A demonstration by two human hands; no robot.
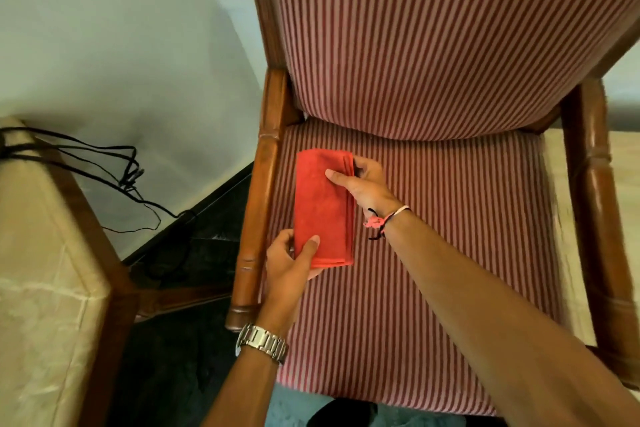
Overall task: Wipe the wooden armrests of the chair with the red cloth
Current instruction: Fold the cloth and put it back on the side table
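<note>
Holding the folded red cloth (323,208) over the striped seat (433,253), I see my left hand (289,265) pinching its 6 o'clock end, right hand (363,180) gripping its 3 o'clock edge, beside the left armrest (258,198).

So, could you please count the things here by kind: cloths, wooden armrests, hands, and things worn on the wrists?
Red cloth: 1
Wooden armrests: 2, left armrest and right armrest
Hands: 2, left hand and right hand, both holding the cloth
Wrist items: 2, metal watch and thread bracelet
Total: 7
</note>
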